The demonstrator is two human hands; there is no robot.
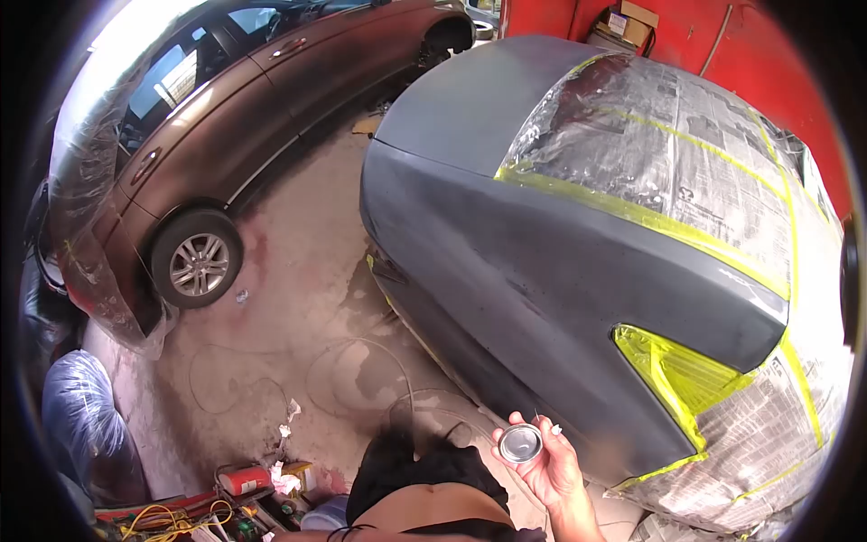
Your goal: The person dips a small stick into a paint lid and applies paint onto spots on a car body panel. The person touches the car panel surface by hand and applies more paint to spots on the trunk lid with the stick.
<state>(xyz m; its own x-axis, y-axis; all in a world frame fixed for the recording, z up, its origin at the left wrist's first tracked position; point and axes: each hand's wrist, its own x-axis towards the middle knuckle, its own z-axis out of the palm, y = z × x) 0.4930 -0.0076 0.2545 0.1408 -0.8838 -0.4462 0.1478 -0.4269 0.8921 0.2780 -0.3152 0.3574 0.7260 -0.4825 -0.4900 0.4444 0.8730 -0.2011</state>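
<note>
My right hand [553,471] reaches in from the bottom right. Its fingers are closed around a small round metal tin [521,443], whose shiny circular face is turned towards me. A small white bit shows by the fingertips; I cannot make out what it is. Just behind the hand is the dark grey car panel [506,280], with a dull, uneven surface. Yellow masking tape [664,384] outlines a triangular area beside it. My left hand is not in view.
Plastic and newspaper sheeting [686,144] covers the car's glass. A brown car [244,117] with a silver wheel [199,264] stands at left. A hose [411,384] loops across the concrete floor. Tools and cords [172,519] lie lower left, near a red cylinder [244,481].
</note>
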